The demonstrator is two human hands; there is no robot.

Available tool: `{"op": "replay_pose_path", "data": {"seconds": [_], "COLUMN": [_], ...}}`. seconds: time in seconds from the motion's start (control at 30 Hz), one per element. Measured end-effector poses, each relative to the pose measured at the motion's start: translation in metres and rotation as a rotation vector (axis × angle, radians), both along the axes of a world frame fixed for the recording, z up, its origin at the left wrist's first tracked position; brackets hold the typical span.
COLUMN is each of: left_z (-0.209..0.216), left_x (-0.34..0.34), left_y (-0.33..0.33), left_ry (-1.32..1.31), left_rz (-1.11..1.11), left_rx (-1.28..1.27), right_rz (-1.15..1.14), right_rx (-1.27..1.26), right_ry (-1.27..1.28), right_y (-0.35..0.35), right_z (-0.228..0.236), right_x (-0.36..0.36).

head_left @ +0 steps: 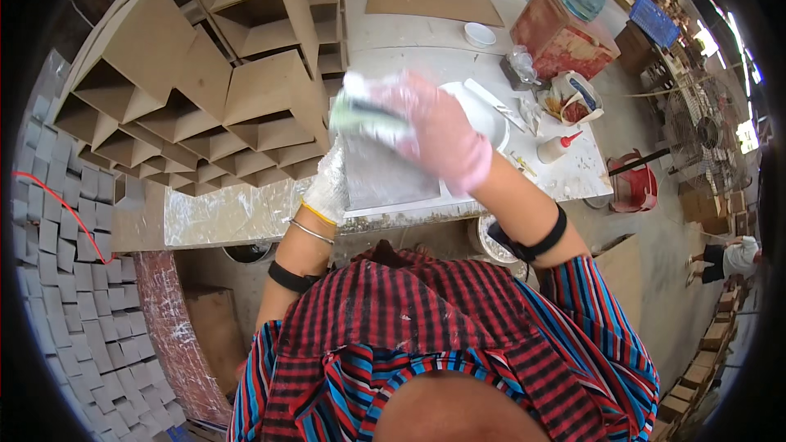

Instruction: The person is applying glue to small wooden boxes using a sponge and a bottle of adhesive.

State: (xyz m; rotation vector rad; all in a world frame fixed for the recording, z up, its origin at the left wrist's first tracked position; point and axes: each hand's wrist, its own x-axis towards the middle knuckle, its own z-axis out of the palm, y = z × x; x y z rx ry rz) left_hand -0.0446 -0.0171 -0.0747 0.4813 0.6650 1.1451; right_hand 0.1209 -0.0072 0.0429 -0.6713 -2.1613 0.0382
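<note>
My right hand (pixel 450 135), in a pink glove coated with white, is smeared by motion over the worktable. It is closed around a pale green, white-smeared object (pixel 368 117) with a dark strip, too blurred to name. Under it lies a smooth grey panel (pixel 389 180) at the table's front edge. My left hand (pixel 330 184), in a white knitted glove with a yellow cuff, is at the panel's left side. Its fingers are mostly hidden behind the green object and the right hand. A round white basin (pixel 491 124) stands partly behind my right hand.
Brown cardboard boxes with open compartments (pixel 184 86) are stacked left on the table (pixel 213 217). At right are a flat white tool (pixel 498 105), a red-tipped bottle (pixel 557 147), a white container (pixel 573 98) and a red-stained box (pixel 561 37). A bucket (pixel 494 239) stands below the table's front edge.
</note>
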Motion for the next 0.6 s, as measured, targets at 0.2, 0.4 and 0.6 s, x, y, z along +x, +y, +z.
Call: {"op": "replay_pose_path", "data": {"seconds": [0.2, 0.4, 0.6], "left_z": [-0.004, -0.002, -0.002], "left_x": [0.005, -0.008, -0.001], "left_y": [0.004, 0.009, 0.001], "left_ry": [0.056, -0.116, 0.070], "left_rz": [-0.060, -0.215, -0.060], "left_rx": [-0.065, -0.101, 0.001], "right_rz": [-0.074, 0.172, -0.106], "right_rx": [-0.068, 0.069, 0.057], "right_ry": [-0.037, -0.040, -0.116], "right_y": [0.011, -0.005, 0.002], "right_z": [-0.017, -0.012, -0.022], "right_x": [0.002, 0.021, 0.030]}}
